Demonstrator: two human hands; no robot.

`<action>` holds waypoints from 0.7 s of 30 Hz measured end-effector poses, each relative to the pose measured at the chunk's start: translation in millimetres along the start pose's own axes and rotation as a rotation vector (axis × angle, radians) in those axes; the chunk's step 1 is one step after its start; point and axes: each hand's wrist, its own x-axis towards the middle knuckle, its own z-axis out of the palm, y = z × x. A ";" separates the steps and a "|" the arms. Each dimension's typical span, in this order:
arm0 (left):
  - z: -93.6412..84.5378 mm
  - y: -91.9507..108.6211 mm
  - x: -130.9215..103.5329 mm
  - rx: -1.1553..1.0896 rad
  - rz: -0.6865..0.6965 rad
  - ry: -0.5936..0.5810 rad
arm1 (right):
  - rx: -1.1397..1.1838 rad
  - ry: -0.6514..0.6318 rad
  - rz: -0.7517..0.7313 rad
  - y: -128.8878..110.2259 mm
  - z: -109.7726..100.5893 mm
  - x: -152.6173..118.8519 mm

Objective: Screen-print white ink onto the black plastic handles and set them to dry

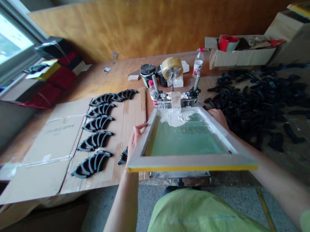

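A silk-screen printing frame [197, 161] with green mesh stands tilted up in front of me, its far end at a metal hinge clamp [181, 101]. White paste lies on the far end of the mesh. My left hand [135, 138] is by the frame's left side, fingers bent and pointing in behind it; a small dark bit shows at the fingertips, mostly hidden. On the right side my right hand [218, 116] reaches behind the frame, its fingertips out of sight. A black curved part [123, 156] lies beside my left wrist.
Rows of black curved parts [95, 140] lie on flattened cardboard [41, 152] at left. A heap of black parts [254, 102] spreads at right. Behind the clamp are a paint tub [148, 73], tape roll [171, 68] and bottle [198, 62]. A carton [242, 56] stands back right.
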 end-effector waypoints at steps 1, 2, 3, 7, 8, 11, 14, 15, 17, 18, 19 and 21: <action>-4.7 -12.1 -6.4 0.056 -0.052 -0.016 | 0.001 0.062 0.034 3.3 -6.3 9.0; -8.2 -26.1 -11.6 0.100 -0.104 -0.035 | 0.006 0.122 0.039 0.9 -10.8 18.5; -10.3 -41.4 -15.3 0.117 -0.154 -0.056 | 0.011 0.162 0.007 -6.9 -13.0 27.9; -8.9 -100.8 -17.7 0.050 -0.271 -0.114 | -0.046 0.084 -0.242 -67.5 -0.9 59.7; -7.8 -111.2 -16.5 0.049 -0.275 -0.109 | -0.082 0.023 -0.260 -81.4 5.6 64.4; -6.4 -126.6 -12.8 0.075 -0.286 -0.088 | -0.184 -0.179 -0.240 -104.4 23.8 65.9; -7.8 -126.4 -11.6 0.072 -0.316 -0.086 | -0.237 -0.286 -0.254 -104.9 29.8 46.5; -8.5 -125.6 -11.7 0.065 -0.324 -0.087 | -0.238 -0.301 -0.301 -103.0 28.0 36.8; -9.6 -125.0 -12.1 0.048 -0.330 -0.091 | -0.211 -0.337 -0.445 -98.8 19.8 17.1; -10.0 -125.4 -12.3 0.045 -0.329 -0.092 | -0.184 -0.360 -0.527 -97.0 14.2 9.2; -10.3 -126.3 -12.4 0.045 -0.325 -0.089 | -0.151 -0.385 -0.601 -95.6 8.4 3.8; -10.2 -128.5 -12.4 0.050 -0.320 -0.079 | -0.082 -0.441 -0.695 -94.0 -1.3 1.4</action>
